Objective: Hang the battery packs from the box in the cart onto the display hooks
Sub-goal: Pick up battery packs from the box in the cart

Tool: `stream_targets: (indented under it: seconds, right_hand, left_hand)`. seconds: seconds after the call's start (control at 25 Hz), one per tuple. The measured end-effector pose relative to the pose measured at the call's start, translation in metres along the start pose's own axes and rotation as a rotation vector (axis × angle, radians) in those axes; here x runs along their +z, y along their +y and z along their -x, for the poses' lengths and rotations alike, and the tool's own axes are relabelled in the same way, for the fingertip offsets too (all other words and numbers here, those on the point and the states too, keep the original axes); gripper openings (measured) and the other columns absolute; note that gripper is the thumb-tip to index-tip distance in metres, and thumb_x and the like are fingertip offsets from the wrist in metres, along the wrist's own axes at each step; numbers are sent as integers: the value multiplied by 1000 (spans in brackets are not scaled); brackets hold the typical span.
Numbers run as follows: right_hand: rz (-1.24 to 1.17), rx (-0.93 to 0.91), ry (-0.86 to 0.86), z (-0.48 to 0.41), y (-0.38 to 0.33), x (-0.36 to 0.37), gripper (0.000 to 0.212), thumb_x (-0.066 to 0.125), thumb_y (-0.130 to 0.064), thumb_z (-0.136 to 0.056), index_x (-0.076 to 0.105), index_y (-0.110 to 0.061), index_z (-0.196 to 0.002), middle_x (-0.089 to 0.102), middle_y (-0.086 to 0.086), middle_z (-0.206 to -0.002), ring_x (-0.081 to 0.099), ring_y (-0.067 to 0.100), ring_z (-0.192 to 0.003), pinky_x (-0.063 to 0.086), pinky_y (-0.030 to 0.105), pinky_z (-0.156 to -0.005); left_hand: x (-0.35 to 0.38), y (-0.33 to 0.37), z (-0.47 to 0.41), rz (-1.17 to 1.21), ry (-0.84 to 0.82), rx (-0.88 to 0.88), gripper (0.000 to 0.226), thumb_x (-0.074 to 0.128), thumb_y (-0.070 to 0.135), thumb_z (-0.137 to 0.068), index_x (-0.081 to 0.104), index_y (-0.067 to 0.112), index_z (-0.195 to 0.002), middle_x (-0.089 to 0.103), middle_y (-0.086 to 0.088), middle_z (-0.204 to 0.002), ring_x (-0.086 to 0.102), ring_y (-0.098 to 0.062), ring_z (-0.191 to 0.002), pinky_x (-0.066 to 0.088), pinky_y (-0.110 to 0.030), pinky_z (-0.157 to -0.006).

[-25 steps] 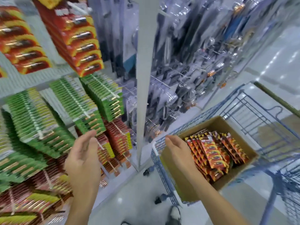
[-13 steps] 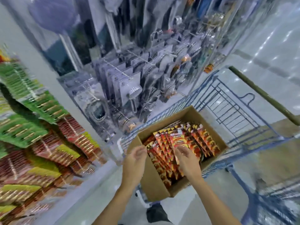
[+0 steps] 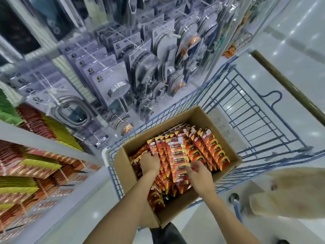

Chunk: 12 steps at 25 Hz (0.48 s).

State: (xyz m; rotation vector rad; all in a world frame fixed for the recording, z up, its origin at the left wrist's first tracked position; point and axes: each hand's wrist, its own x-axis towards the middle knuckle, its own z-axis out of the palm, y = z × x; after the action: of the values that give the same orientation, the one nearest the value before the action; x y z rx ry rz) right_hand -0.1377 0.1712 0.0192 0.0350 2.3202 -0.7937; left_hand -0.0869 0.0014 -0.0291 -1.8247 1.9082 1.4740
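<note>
Now the pick-up: in the wire cart's (image 3: 255, 120) near-left corner, the cardboard box (image 3: 123, 169) holds the battery packs (image 3: 211, 147). The left hand (image 3: 149, 162) curls around packs by the left wall; the right hand (image 3: 198, 171) touches middle packs, grip unclear. Next, lift a bunch clear.

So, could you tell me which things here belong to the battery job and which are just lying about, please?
Job: battery packs, cardboard box, blue cart, left hand, right hand, red packs on display.
Lying about: shower head packs, blurred beige thing.

left hand (image 3: 149, 162) — down from display (image 3: 31, 166) into box (image 3: 123, 175) | right hand (image 3: 197, 173) — deeper, onto battery packs (image 3: 208, 147) (grip unclear)
</note>
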Motion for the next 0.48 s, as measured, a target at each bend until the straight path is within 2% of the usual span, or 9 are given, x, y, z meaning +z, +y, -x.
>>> stream_targets:
  seconds: [0.12, 0.2, 0.32, 0.4, 0.48]
  right_hand:
    - [9, 17, -4, -11, 2, 1, 47, 58, -34, -103, 51, -11, -144, 61, 4, -139, 58, 22, -127, 47, 37, -104]
    - [20, 37, -13, -18, 2, 3, 51, 59, -36, -103, 48, -11, -146, 59, 4, -142, 57, 23, -129, 48, 38, -105]
    - [20, 51, -23, -27, 1, 7, 60, 63, -40, -100, 44, -12, -150, 56, 4, -144, 56, 24, -131, 49, 40, -107]
    - [51, 46, -28, -36, 0, 14, 68, 67, -48, -95, 44, -13, -149, 54, 4, -145, 56, 24, -130, 50, 44, -107]
    - [180, 54, -15, -43, -7, 21, 79, 70, -59, -87, 44, -14, -146, 47, 5, -146, 53, 26, -130, 50, 46, -105]
  left_hand:
    - [15, 8, -11, -66, 63, -62, 23, 61, 26, -104, 70, 6, -111, 70, -13, -121, 65, -32, -112, 49, -37, -88]
    - [17, 11, -13, -23, 69, -126, 27, 66, 26, -102, 70, 10, -123, 68, -8, -129, 62, -29, -121, 48, -35, -92]
    - [12, 5, -17, 82, 67, -197, 27, 74, 23, -96, 71, 11, -120, 66, -7, -132, 61, -28, -123, 49, -37, -94]
    - [5, 2, -13, 159, 97, -195, 21, 72, 21, -98, 68, 9, -114, 64, -6, -124, 61, -27, -116, 47, -35, -88]
    - [-6, -2, 1, 221, 142, -131, 12, 65, 20, -102, 62, 10, -107, 62, -1, -110, 60, -24, -105, 45, -33, -85]
